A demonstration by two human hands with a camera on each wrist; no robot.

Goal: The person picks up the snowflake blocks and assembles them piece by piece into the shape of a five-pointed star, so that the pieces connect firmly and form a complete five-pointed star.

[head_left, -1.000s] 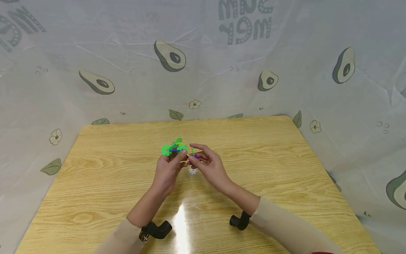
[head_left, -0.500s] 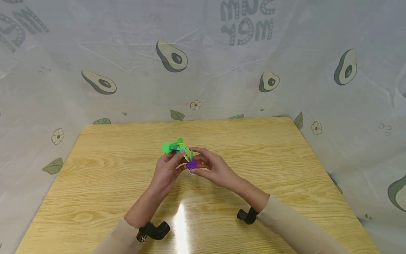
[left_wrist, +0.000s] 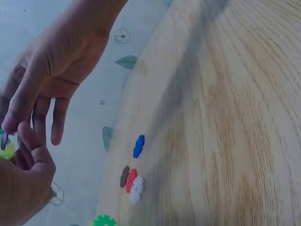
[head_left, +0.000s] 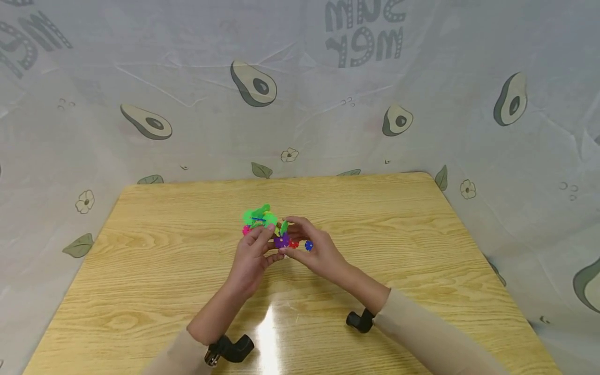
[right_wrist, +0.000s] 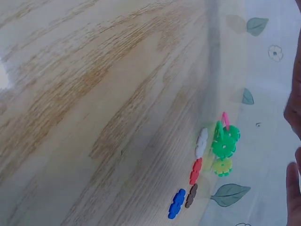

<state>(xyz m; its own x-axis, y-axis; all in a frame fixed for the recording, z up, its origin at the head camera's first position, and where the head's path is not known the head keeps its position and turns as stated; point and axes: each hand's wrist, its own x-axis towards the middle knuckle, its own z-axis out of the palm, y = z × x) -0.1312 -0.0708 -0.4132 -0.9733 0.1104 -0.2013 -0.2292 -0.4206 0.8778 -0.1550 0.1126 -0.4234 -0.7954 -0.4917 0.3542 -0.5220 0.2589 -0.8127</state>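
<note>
My left hand (head_left: 248, 263) holds a cluster of joined notched plastic discs, mostly green snowflake discs (head_left: 269, 221), with its thumb on one green disc. A pink disc (head_left: 246, 230) shows at the cluster's left side. Close by on the right, my right hand (head_left: 321, 252) pinches a purple snowflake disc (head_left: 281, 240) between thumb and fingers. An upright green disc (head_left: 284, 228) stands just above the purple one. Whether the purple disc is joined to the cluster I cannot tell. A yellow-green disc (right_wrist: 223, 166) appears under the green ones in the right wrist view.
Loose discs lie on the wooden table (head_left: 154, 260) under and beyond my hands: blue (right_wrist: 176, 204), red (right_wrist: 195, 171), brown (right_wrist: 191, 196) and white (right_wrist: 201, 142). A patterned cloth (head_left: 328, 120) hangs behind the table's far edge.
The cluster has turned in my left hand, bringing the pink disc into sight. The purple disc, earlier half covered by my right fingers, now faces up. Red and blue discs on the table show more.
</note>
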